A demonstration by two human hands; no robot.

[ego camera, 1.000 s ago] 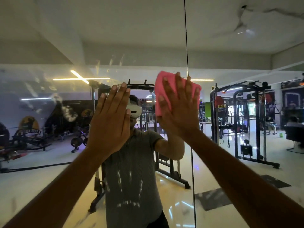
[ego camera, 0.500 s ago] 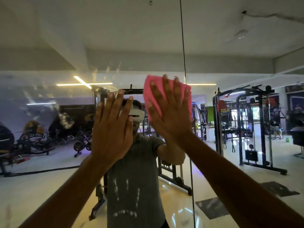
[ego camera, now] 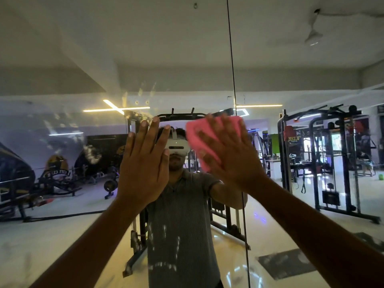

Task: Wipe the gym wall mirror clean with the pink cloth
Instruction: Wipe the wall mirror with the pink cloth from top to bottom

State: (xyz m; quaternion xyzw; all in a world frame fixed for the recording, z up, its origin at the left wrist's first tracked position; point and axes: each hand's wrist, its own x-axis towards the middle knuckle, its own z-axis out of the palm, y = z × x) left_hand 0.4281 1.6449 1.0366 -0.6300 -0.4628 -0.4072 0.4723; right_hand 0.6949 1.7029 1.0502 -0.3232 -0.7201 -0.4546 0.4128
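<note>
The wall mirror (ego camera: 62, 204) fills the view and reflects the gym and a person in a grey shirt. My right hand (ego camera: 232, 156) lies flat with straight fingers on the pink cloth (ego camera: 197, 140), pressing it against the glass just left of a vertical seam (ego camera: 234, 96); the hand is blurred by motion. My left hand (ego camera: 145, 163) is spread flat on the glass to the left, holding nothing. Smudges and fingerprints (ego camera: 143, 94) mark the glass above the left hand, and streaks (ego camera: 166, 233) show lower down.
More smears (ego camera: 62, 129) cover the left part of the mirror. The reflection shows a cable rack machine (ego camera: 328, 163) at right, weight benches (ego camera: 52, 183) at left, ceiling strip lights (ego camera: 116, 109) and a ceiling fan (ego camera: 313, 36).
My right hand has slid the pink cloth down and to the left across the glass. My left hand stays flat on the mirror; the view has shifted slightly.
</note>
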